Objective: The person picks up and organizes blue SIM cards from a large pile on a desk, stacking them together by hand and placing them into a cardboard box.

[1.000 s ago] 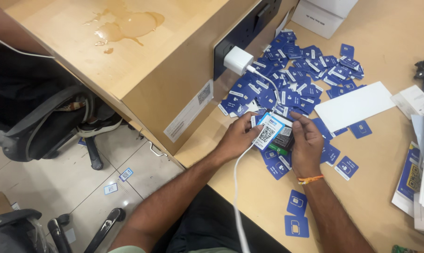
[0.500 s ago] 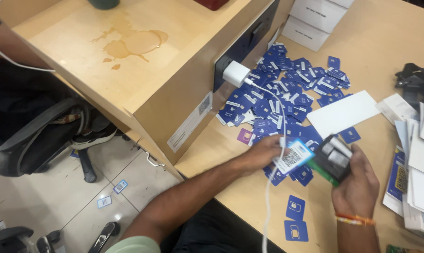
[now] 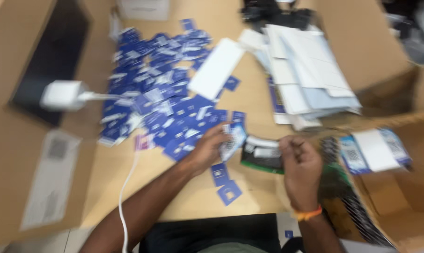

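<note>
Hands over the desk (image 3: 249, 197), blurred.
Left hand (image 3: 207, 150) pinching card (image 3: 233, 140), tilted upright; right hand (image 3: 301, 164) gripping dark stack (image 3: 263, 157), long axis left-right.

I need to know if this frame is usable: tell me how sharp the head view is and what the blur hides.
Head view: motion blur smears the whole frame. The left hand and right hand read only as shapes; the blue cards melt into streaks, the white charger plug has soft edges, and print on the paper stack is illegible. Lighting is even, with no glare.
</note>
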